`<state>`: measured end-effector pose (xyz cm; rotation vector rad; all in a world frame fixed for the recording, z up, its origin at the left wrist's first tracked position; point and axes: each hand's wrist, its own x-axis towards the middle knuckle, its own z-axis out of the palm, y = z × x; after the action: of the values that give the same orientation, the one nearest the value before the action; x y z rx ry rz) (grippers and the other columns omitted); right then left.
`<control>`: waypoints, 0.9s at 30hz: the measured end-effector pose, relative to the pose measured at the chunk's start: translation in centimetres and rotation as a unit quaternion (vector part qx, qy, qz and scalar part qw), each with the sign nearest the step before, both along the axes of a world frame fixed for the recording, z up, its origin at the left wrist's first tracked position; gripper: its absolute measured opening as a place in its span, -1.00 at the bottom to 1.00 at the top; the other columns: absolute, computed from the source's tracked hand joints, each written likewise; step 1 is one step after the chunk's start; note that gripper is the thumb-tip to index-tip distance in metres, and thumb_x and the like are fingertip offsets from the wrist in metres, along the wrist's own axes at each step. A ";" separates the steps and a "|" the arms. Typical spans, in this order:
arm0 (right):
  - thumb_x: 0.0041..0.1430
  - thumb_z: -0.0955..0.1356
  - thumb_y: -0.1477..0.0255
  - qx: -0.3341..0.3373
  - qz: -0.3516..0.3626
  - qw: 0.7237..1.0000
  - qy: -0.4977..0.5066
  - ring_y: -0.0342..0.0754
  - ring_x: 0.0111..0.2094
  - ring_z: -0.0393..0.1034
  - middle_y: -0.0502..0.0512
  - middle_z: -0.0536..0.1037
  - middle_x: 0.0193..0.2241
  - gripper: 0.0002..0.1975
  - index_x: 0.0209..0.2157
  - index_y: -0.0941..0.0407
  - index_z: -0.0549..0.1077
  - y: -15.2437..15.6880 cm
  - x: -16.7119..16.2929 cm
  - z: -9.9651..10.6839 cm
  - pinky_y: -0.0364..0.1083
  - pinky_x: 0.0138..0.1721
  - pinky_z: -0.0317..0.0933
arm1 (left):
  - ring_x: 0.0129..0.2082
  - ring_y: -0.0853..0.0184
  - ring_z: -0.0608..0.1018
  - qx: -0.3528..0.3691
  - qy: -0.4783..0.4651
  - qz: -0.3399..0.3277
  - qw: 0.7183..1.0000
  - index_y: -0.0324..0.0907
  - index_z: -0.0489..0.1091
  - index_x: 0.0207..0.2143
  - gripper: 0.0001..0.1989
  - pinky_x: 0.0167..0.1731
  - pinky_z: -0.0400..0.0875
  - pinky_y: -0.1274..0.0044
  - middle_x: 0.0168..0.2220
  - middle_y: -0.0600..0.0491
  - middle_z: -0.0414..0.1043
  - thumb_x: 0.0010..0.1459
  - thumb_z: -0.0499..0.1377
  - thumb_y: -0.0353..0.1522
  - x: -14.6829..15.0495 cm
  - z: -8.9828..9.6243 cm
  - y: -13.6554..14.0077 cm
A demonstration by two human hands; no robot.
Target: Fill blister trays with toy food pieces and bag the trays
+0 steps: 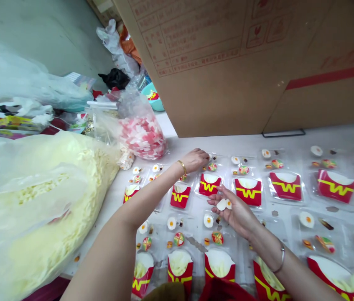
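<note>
Head view: a white tabletop [177, 144] is covered across much of its length by two rows of packaged toy food, with a large cardboard box [220, 92], printed in red, stood along the far side. At left, a big clear bag of pale yellow pieces [70, 200] is slumped over the table's edge area, and behind it a smaller bag of pink and white pieces [142, 136] is set down. Over the rows, two bare hands are extended. By the left hand [196, 160], marked by a gold bracelet [182, 167] at the wrist, the far end of a back-row tray is reached; its fingers are bunched together, pointed down, and whether anything is pinched between them cannot be told. The right hand [229, 209], with a silver bangle [282, 257] on its wrist, is turned palm up nearer the body, its fingers loosely spread and slightly curled. Clear trays [303, 196] are laid side by side, each of those fully seen fitted with a red carton [285, 186] bearing a yellow "W". Fried-egg pieces [222, 205] are cradled in the right hand; others are seated in the trays, near round pizza pieces [243, 170] and tiny burger pieces [268, 166].
</note>
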<state>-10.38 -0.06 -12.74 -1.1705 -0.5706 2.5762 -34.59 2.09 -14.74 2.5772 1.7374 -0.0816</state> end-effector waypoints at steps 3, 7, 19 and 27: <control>0.11 0.38 0.34 -0.003 0.001 1.000 -0.009 0.00 -0.34 0.46 0.09 0.52 -0.42 -0.76 -0.19 0.12 0.36 -0.1 0.0 0.1 -0.10 -0.41 0.35 | -0.03 0.26 0.43 0.013 -0.053 0.042 0.998 -0.19 0.38 -0.07 -0.72 0.00 0.24 0.40 -0.04 -0.07 0.43 0.20 0.00 -0.50 -0.2 0.2 -0.6; 0.15 0.35 0.34 0.000 0.003 1.000 -0.011 -0.02 -0.36 0.46 0.15 0.53 -0.40 -0.78 -0.19 0.14 0.36 -0.2 0.0 0.1 -0.09 -0.40 0.35 | -0.04 0.30 0.43 0.096 -0.123 0.205 0.966 -0.24 0.31 0.03 -0.63 -0.03 0.29 0.45 -0.02 -0.09 0.41 0.20 -0.06 -0.53 -1.4 2.0 -4.4; 0.11 0.39 0.34 0.014 0.025 1.000 -0.005 0.02 -0.31 0.48 0.12 0.54 -0.38 -0.74 -0.16 0.11 0.36 -0.4 0.1 -0.1 -0.11 -0.42 0.34 | -0.10 0.18 0.36 0.020 0.063 0.309 0.949 -0.16 0.35 -0.02 -0.65 -0.18 0.21 0.34 -0.05 -0.11 0.36 0.17 -0.02 -0.51 -0.4 1.3 -13.0; 0.10 0.36 0.26 -0.056 -0.009 0.996 0.073 -0.07 -0.49 0.46 0.03 0.53 -0.52 -0.73 -0.22 0.09 0.29 -0.3 -0.3 0.2 -0.16 -0.51 0.25 | -0.13 0.16 0.42 -0.048 0.044 0.235 0.970 -0.23 0.40 -0.13 -0.73 -0.14 0.24 0.37 -0.14 -0.16 0.41 0.18 -0.02 -0.46 -1.4 2.4 -10.7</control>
<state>-10.67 -0.37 -12.58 -1.0051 -0.3860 2.6809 -35.95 -8.58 -12.36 2.0573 2.2590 -0.2609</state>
